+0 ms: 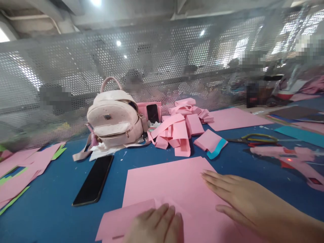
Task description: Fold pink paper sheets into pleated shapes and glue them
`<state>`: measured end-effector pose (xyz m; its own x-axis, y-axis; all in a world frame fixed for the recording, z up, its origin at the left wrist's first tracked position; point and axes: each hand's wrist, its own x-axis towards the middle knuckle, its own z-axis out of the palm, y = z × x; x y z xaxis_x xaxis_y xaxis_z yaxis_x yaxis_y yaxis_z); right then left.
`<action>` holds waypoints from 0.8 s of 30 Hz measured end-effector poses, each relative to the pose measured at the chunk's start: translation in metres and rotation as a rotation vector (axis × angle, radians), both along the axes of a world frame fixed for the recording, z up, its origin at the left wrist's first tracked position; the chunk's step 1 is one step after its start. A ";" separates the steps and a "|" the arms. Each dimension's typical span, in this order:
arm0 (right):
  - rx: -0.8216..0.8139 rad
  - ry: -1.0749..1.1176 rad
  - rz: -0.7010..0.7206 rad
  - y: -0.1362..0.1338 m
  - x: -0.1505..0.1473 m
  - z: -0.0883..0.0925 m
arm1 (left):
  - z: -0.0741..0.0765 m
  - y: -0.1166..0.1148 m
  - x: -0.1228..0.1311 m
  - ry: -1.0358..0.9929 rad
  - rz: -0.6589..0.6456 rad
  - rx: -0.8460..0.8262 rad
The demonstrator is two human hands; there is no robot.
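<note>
At the near edge, the person's bare left hand [154, 225] lies over a large, flat, pink paper sheet [164, 179] at the near centre of the blue-topped desk [55, 192]. Its fingers are bent and close together, pressing on the sheet beside a folded-over pink flap [129, 216]; whether they pinch anything underneath, I cannot tell. The bare right hand [243, 199] rests palm down on the sheet's right side, its fingers stretched out side by side, the thumb held apart, grasping nothing.

Left of the sheet lies a black, rectangular smartphone [93, 180]. At the far left are overlapping pink and green paper sheets [32, 162]. To the right, beyond the right hand, lies a pale pink glue gun [291, 155] with a small red light, and just past it scissors with yellow-green handles [260, 137].

Farther back, a small pink paper piece with a blue strip [211, 143] lies beside a loose heap of folded pink paper pieces [177, 131]. Left of the heap stands a cream-pink backpack [113, 118]; between them, a second dark phone [152, 113] stands upright. A grey perforated screen [157, 64] spans the far side.
</note>
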<state>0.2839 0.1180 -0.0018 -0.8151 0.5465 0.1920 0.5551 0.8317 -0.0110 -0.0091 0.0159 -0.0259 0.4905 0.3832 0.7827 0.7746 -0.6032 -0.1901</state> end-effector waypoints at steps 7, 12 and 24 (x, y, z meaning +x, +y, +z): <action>-0.395 -0.022 -0.076 -0.002 -0.007 0.036 | 0.071 0.005 -0.026 -0.011 0.166 -0.924; -0.514 0.241 -0.196 0.004 -0.024 0.037 | 0.082 0.023 -0.035 -0.356 0.154 -1.117; -0.955 0.547 -0.163 0.039 -0.052 0.057 | 0.087 0.047 -0.048 -0.717 -0.051 -1.336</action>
